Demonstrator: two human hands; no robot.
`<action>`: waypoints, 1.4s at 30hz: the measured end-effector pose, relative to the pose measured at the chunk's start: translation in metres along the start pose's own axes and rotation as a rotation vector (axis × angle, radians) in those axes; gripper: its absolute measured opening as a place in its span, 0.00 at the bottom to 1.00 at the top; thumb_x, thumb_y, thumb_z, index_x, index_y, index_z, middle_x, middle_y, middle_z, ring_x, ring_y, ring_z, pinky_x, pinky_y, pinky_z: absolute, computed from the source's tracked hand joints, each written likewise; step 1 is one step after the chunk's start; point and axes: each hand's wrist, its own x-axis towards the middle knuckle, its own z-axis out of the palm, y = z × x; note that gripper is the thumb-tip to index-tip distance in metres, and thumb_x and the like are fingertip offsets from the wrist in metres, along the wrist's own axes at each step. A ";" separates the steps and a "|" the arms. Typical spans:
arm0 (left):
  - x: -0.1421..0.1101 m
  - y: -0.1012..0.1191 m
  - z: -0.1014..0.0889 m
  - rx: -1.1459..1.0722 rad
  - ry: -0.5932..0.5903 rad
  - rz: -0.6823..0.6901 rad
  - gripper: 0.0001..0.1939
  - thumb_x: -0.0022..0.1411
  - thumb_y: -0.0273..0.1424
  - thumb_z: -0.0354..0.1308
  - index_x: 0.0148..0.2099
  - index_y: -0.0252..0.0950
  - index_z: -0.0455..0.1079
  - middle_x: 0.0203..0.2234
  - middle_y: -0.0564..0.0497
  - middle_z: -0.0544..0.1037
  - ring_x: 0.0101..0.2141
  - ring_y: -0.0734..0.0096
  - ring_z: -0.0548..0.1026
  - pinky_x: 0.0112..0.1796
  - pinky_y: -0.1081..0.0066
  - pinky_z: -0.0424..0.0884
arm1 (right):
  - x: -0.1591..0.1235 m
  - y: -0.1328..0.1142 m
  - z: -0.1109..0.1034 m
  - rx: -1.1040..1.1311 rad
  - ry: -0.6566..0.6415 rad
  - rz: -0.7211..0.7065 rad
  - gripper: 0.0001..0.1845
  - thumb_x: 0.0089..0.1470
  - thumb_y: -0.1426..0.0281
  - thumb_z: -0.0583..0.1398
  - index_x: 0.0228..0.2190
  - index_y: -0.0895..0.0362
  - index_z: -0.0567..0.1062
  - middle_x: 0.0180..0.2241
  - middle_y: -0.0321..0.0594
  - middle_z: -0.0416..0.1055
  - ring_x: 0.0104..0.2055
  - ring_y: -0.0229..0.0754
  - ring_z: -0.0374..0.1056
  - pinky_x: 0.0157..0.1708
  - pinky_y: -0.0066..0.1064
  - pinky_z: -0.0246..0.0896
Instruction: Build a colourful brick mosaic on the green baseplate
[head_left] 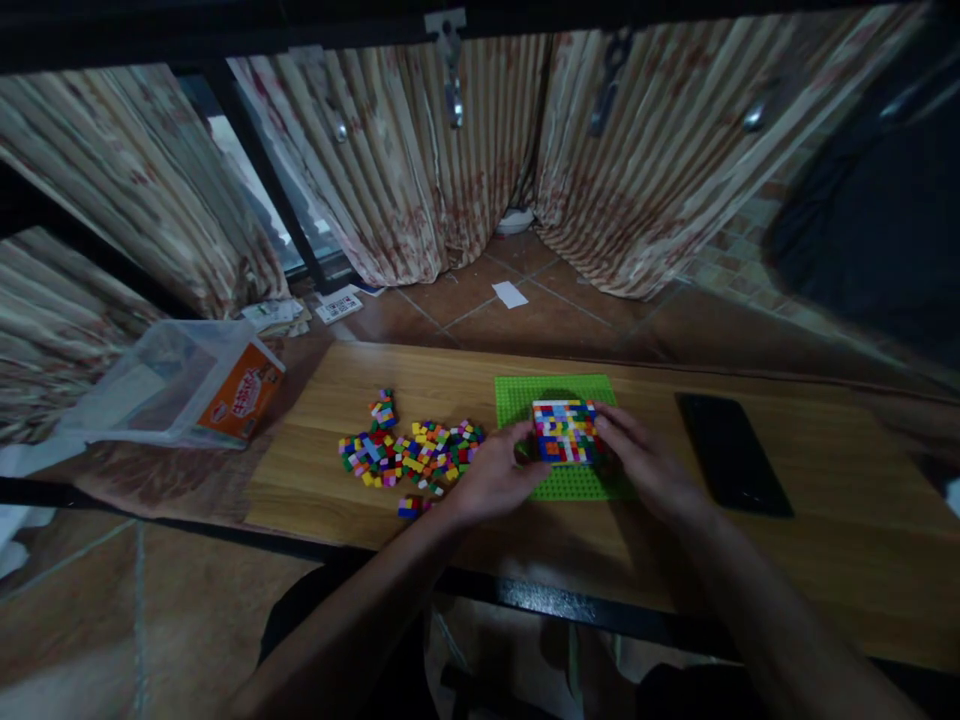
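Note:
A block of multicoloured building bricks (564, 432) is held between my two hands over a green studded baseplate (570, 486). My left hand (504, 468) grips its left side, thumb along the near edge. On the right side, my right hand (637, 455) has its fingers closed around the far right corner and edge. Part of the baseplate is hidden under the brick block and my hands. Whether the block touches the baseplate, I cannot tell. Just left of my left hand lies a pile of loose coloured bricks (427, 455).
The wooden table (315, 500) also bears a black flat device (731, 452) at the right. A clear plastic bin (165, 385) with an orange label stands beyond the table's left end. Papers (510, 294) lie on the tiled floor, before striped curtains (480, 160).

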 end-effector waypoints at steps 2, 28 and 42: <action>-0.001 0.001 -0.001 0.034 0.002 0.021 0.25 0.56 0.29 0.60 0.57 0.35 0.69 0.44 0.46 0.79 0.34 0.68 0.76 0.39 0.67 0.74 | -0.002 0.003 0.001 -0.047 0.018 -0.040 0.24 0.49 0.52 0.64 0.45 0.51 0.77 0.40 0.39 0.76 0.31 0.39 0.70 0.21 0.27 0.63; -0.010 0.008 -0.094 0.870 -0.161 -0.051 0.08 0.55 0.31 0.60 0.37 0.38 0.77 0.32 0.49 0.80 0.34 0.64 0.76 0.35 0.70 0.68 | -0.014 -0.019 -0.007 -0.232 0.197 -0.023 0.20 0.50 0.55 0.62 0.39 0.55 0.77 0.19 0.37 0.71 0.22 0.41 0.68 0.23 0.32 0.64; -0.011 0.006 -0.087 1.010 -0.175 -0.020 0.09 0.54 0.25 0.55 0.36 0.37 0.76 0.35 0.48 0.79 0.38 0.62 0.77 0.40 0.68 0.69 | -0.012 -0.014 -0.005 -0.285 0.172 -0.020 0.22 0.49 0.54 0.61 0.40 0.57 0.78 0.20 0.38 0.73 0.24 0.42 0.71 0.26 0.32 0.66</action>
